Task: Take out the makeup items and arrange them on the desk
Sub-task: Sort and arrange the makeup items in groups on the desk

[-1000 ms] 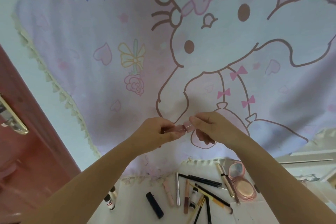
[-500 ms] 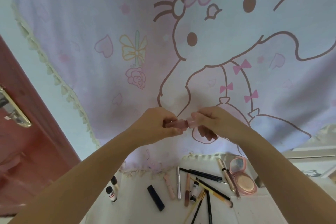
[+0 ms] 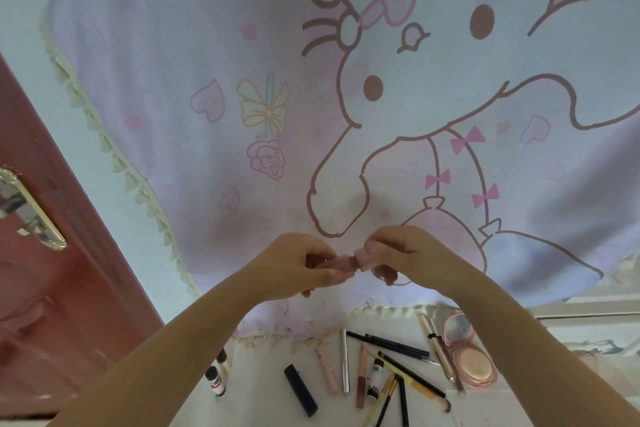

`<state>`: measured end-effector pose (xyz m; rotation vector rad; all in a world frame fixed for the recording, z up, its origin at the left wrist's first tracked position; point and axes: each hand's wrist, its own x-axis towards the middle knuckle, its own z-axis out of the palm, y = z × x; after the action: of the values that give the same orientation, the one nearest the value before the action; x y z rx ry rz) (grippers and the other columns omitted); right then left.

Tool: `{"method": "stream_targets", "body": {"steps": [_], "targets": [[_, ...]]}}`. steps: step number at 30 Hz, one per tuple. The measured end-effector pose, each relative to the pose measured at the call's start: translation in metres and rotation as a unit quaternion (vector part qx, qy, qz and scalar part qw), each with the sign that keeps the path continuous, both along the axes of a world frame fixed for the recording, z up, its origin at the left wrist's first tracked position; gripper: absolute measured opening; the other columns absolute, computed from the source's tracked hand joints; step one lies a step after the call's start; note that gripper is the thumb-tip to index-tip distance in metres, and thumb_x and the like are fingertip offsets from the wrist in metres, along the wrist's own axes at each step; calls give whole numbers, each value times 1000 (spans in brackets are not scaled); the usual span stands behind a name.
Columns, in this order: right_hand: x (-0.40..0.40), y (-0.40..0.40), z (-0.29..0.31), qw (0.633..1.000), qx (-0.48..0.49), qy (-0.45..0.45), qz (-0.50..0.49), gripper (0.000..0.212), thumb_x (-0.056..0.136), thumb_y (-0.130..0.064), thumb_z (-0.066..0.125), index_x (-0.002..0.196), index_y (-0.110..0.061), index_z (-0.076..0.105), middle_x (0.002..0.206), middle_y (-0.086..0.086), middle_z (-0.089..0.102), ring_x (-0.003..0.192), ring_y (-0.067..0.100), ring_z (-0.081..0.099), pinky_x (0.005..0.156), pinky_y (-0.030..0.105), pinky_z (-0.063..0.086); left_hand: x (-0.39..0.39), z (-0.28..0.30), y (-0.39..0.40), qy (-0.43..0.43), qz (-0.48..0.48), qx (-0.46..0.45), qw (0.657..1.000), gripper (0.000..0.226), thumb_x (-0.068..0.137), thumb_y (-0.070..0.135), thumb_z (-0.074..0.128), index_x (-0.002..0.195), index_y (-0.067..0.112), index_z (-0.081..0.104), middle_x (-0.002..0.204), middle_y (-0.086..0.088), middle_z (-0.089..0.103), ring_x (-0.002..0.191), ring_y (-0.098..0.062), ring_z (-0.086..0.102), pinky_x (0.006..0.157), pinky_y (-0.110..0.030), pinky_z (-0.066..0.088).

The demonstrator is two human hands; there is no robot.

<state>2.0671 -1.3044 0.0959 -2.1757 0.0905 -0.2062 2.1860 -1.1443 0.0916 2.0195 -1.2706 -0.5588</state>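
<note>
Both hands pinch a small pink plastic lipstick tube (image 3: 341, 262) lying crosswise: left hand (image 3: 299, 267) on body, right hand (image 3: 398, 251) on cap.

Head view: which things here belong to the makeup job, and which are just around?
Job: pink tube held by left hand and right hand; pink compact, black tube, pencils on desk.
Around: cartoon cloth, red door.

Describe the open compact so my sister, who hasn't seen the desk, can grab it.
Start at the cartoon cloth hanging behind the desk and drop to its fringed hem on the right. The compact lies there at the right end of the makeup row. It alone is round, pink and hinged open with a mirror; its neighbours are slim sticks and pencils.
</note>
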Motion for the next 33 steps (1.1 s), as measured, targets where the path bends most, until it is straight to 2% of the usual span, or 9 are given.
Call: {"method": "stream_targets", "body": {"steps": [4,7,10,13,20,24,26,30,33], "targets": [[-3,-1,1,997,12,-67,30,35,80,2,61,82,-33,56,87,-12,60,74,-4,59,68,10,48,2,-1,4,36,19,-1,999,14,80,30,64,84,18,69,64,8,58,46,5,52,50,-7,45],[-1,0,-3,996,66,-58,30,32,81,-4,61,89,-35,56,90,-14,61,76,-1,63,65,12,50,1,-4,6,25,21,0,999,7,81,30,64,77,24,65,64,9,57,45,5,52,50,-6,44],[2,2,-6,997,77,-2,8,15,88,-18,51,87,-33,55,74,-11,63,57,0,61,55,14,50,0,-9,7,3,22,2,1000,6,80,28,64,79,22,64,68,9,55,49,1,52,51,-7,47],[3,3,-12,998,58,32,2,17,89,-24,51,74,-26,60,51,-11,61,46,2,56,47,13,46,0,-16,8,-17,30,5,999,20,80,31,64,89,12,67,69,7,54,55,-4,51,53,-7,46],[10,15,-39,996,49,78,-15,18,87,-25,53,71,-24,59,45,-13,60,39,-1,51,45,9,43,-5,-43,23,-108,41,30,993,34,83,37,60,86,3,64,68,-1,49,58,-7,40,60,-7,36],[19,30,-63,989,73,122,-31,27,87,-33,54,63,-20,59,42,-11,58,35,2,49,41,9,42,-7,-67,37,-145,39,81,985,25,85,37,56,74,14,54,61,10,39,59,-2,36,57,-13,26],[26,40,-76,988,59,140,-20,27,86,-36,54,65,-21,59,42,-11,58,36,2,50,43,9,42,-5,-81,47,-137,44,104,984,21,84,37,57,76,18,53,62,13,41,61,-3,39,58,-12,28],[44,64,-104,985,60,160,13,28,89,-38,48,68,-22,58,50,-10,58,37,0,52,44,9,44,0,-107,72,-60,71,133,987,17,83,30,60,95,18,62,78,12,55,69,-5,52,64,-11,40],[57,83,-134,977,114,178,-13,34,93,-38,39,86,-11,59,60,-6,59,44,1,55,47,11,46,7,-126,94,28,136,136,981,7,84,29,61,87,24,56,81,13,57,71,-3,55,64,-9,43]]}}
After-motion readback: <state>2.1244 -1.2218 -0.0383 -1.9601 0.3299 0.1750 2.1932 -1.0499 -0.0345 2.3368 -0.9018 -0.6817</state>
